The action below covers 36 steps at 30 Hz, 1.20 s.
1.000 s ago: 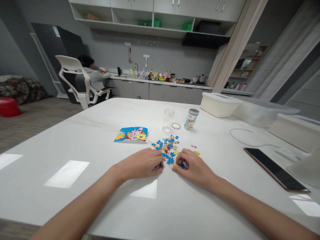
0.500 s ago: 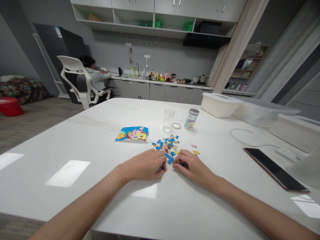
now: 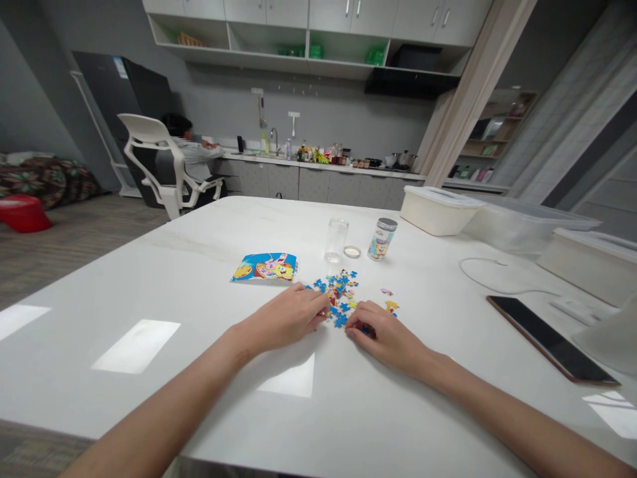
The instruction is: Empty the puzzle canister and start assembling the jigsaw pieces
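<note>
A loose pile of jigsaw puzzle pieces (image 3: 340, 285), mostly blue with yellow, red and pink bits, lies on the white table between my hands. My left hand (image 3: 291, 313) is at the pile's near left edge, fingers bent down together; whatever is under the fingertips is hidden. My right hand (image 3: 382, 330) rests on the table at the near right, its fingers curled round a blue puzzle piece (image 3: 367, 328) that partly shows. A few stray pieces (image 3: 391, 306) lie beyond it. Behind my left hand is a cartoon picture sheet (image 3: 266, 267), slightly bent.
Beyond the pile stand a clear jar (image 3: 336, 240), its lid (image 3: 352, 252) lying flat, and a cartoon-labelled canister (image 3: 382, 239). On the right are a dark tablet (image 3: 550, 338), a white cable (image 3: 490, 287) and lidded plastic boxes (image 3: 440, 211). A person (image 3: 196, 153) sits far left.
My left hand has moved away from me, up to the pile's left edge; the puzzle piece seen at its fingertips no longer shows there. My right hand stays almost still.
</note>
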Motion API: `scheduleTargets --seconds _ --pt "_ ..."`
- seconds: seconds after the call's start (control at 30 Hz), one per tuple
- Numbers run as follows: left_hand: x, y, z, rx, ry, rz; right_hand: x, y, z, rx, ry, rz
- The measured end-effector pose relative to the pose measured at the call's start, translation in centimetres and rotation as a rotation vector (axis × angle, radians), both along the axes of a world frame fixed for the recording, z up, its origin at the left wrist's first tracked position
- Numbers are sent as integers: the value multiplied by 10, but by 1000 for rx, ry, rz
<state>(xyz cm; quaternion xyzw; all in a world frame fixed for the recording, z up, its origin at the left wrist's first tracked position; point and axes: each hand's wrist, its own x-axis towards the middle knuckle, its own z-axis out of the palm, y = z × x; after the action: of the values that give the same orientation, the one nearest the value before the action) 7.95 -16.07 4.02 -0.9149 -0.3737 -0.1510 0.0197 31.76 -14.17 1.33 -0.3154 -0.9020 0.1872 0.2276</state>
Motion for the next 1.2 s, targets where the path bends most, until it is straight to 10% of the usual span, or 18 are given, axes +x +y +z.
scheduleTargets --seconds 0.5,0.8,1.2 --pt "-42 14 9 -214 82 151 -2 -4 5 -19 -2 -58" --pt "-29 11 -3 -216 74 151 1 13 -16 19 -298 -584" --pt "-12 15 -21 -291 176 144 -8 23 -19 -18 -388 -393"
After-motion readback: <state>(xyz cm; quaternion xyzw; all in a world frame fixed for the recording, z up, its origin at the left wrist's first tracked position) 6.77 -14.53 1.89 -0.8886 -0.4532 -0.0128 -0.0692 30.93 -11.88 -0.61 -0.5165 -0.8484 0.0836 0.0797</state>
